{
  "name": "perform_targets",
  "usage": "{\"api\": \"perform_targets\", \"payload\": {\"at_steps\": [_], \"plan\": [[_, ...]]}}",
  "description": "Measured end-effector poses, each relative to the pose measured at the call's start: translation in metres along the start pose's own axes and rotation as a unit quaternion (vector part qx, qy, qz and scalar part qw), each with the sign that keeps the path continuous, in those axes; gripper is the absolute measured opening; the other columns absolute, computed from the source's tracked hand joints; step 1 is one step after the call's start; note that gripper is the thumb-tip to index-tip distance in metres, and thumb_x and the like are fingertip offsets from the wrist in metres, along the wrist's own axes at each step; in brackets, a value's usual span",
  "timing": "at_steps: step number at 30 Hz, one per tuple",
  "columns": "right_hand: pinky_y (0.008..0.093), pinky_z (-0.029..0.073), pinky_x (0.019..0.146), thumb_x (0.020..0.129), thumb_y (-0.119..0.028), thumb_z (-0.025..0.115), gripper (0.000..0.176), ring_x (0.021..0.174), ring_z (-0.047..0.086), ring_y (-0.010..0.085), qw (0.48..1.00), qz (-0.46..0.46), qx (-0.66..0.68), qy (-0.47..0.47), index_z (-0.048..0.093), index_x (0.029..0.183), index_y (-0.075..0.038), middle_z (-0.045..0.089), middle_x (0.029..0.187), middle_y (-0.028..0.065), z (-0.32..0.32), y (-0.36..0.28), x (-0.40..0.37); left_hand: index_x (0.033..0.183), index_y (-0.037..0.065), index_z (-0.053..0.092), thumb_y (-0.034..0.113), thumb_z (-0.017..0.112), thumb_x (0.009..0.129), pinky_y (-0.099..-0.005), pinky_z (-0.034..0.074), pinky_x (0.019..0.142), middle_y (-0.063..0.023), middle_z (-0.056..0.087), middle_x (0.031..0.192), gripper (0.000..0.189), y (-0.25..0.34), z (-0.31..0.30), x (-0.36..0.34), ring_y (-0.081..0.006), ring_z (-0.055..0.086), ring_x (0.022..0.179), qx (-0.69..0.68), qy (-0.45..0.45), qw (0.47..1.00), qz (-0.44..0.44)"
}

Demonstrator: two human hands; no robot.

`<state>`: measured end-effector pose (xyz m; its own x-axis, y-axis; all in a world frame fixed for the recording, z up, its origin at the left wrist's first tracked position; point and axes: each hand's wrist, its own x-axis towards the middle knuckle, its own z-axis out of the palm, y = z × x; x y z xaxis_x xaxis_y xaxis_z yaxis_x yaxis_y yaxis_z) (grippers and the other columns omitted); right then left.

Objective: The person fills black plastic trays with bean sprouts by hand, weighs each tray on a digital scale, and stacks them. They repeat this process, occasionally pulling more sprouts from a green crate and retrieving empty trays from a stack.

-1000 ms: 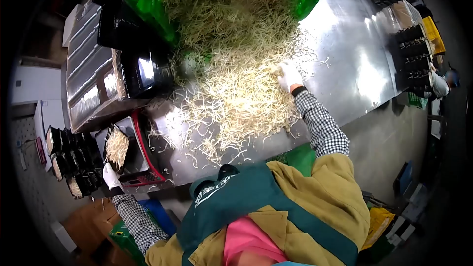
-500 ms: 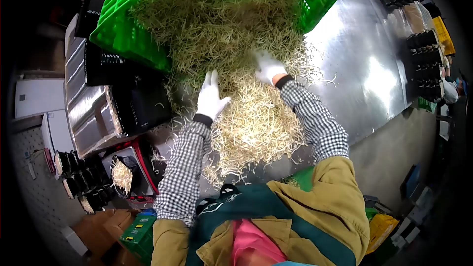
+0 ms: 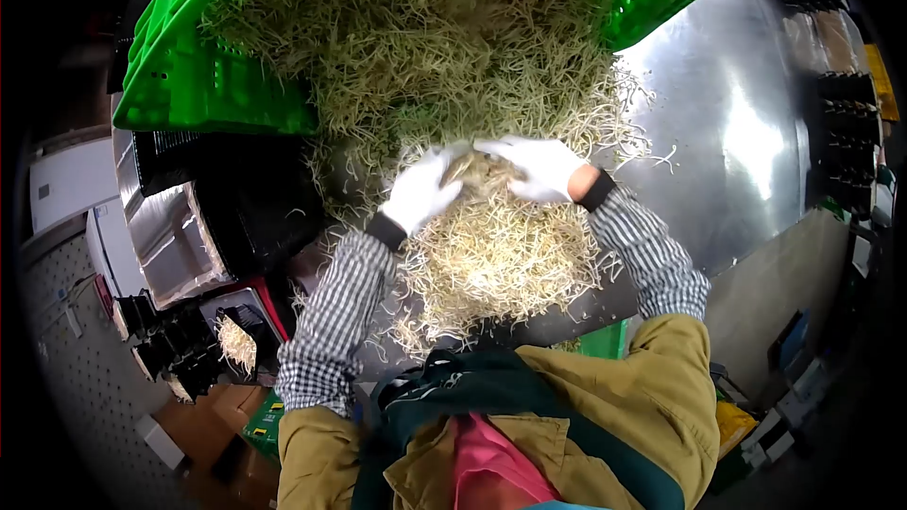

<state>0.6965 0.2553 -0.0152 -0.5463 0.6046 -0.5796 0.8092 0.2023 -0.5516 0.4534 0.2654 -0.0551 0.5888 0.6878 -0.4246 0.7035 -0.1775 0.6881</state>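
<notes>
Just beyond the checked sleeves, a loose heap of sprouts [image 3: 491, 260] lies on the steel table [image 3: 746, 132], with both gloved hands on its far side. The left hand [image 3: 420, 191] and right hand [image 3: 539, 167] curl toward each other, fingers bent round one tuft gathered between them (fingertips nearly meet, palms hidden). Farther off, a tipped green crate [image 3: 208, 85] spills more sprouts onto the heap; its top is cut off, and the dark trays [image 3: 175, 364] at lower left are hard to make out.
</notes>
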Motion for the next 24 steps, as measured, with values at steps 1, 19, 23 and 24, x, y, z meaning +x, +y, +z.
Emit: {"api": "perform_targets", "payload": {"at_steps": [1,19,23,24], "plan": [[0.0378,0.054,0.088,0.075,-0.042,0.075,0.095,0.111,0.059,0.0308,0.986,-0.049,-0.092,0.132,0.027,0.153,-0.016,0.042,0.146,0.0196,0.016,0.016,-0.006,0.148,0.009,0.037,0.049,0.066,0.082,-0.0451,0.051,0.097,-0.0243,0.049,0.138,0.083,-0.014,0.008,-0.004,-0.036,0.058,0.117,0.073,0.087,0.992,0.053],[0.0443,0.043,0.102,0.072,-0.018,0.067,0.08,0.12,0.052,0.0332,0.962,-0.081,-0.092,0.243,0.039,0.147,-0.013,0.047,0.141,0.0156,0.125,-0.03,-0.045,0.137,0.017,0.053,-0.009,0.053,0.075,-0.0385,0.038,0.111,-0.0171,0.046,0.144,0.067,-0.026,0.064,-0.106,-0.0346,0.044,0.134,0.024,0.062,0.988,0.142],[0.0422,0.045,0.1,0.073,-0.017,0.068,0.078,0.117,0.054,0.0316,0.958,-0.135,-0.054,0.247,0.04,0.146,-0.013,0.051,0.137,0.015,0.152,-0.066,-0.083,0.145,0.009,0.04,0.012,0.07,0.075,-0.0411,0.034,0.114,-0.0204,0.04,0.149,0.076,-0.011,0.082,-0.166,-0.0356,0.039,0.138,0.048,0.029,0.991,0.118],[0.0419,0.046,0.099,0.073,-0.017,0.069,0.078,0.117,0.054,0.0313,0.945,-0.128,-0.081,0.29,0.041,0.145,-0.013,0.052,0.136,0.015,0.158,-0.073,-0.085,0.149,0.005,0.034,0.024,0.079,0.073,-0.0423,0.031,0.115,-0.023,0.036,0.151,0.091,-0.005,0.085,-0.175,-0.037,0.036,0.14,0.045,0.089,0.986,0.133]]}}
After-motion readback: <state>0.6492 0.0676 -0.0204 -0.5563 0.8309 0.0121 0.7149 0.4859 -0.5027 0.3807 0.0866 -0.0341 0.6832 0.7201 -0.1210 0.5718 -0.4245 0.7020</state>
